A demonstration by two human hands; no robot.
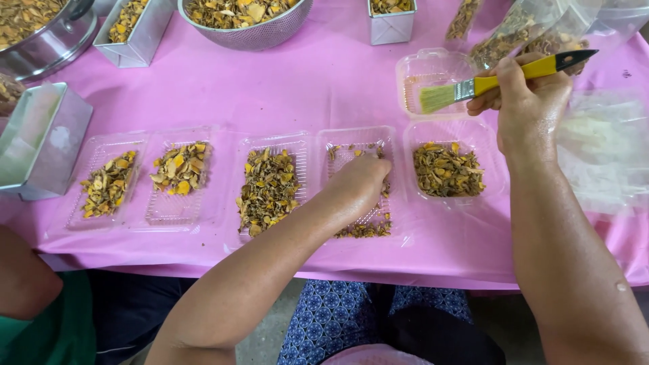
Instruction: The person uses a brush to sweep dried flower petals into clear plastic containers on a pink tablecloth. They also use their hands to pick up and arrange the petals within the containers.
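My left hand (359, 177) reaches into a clear plastic tray (395, 138) in the middle of the pink table and rests on dried yellow-brown pieces (365, 230); its fingers are curled down and hidden. My right hand (527, 94) is raised over the right side, shut on a yellow-handled brush (500, 80) whose pale green bristles point left above an open clear lid (433, 61). Below that lid, another clear tray holds a heap of dried pieces (447, 169).
Three more clear trays of dried pieces (269, 186) (181, 165) (108, 182) lie to the left. A metal colander (247, 37), a pot (54, 40) and metal tins (142, 40) stand at the back. Plastic bags (602, 149) lie right. Another person's arm (23, 277) is at lower left.
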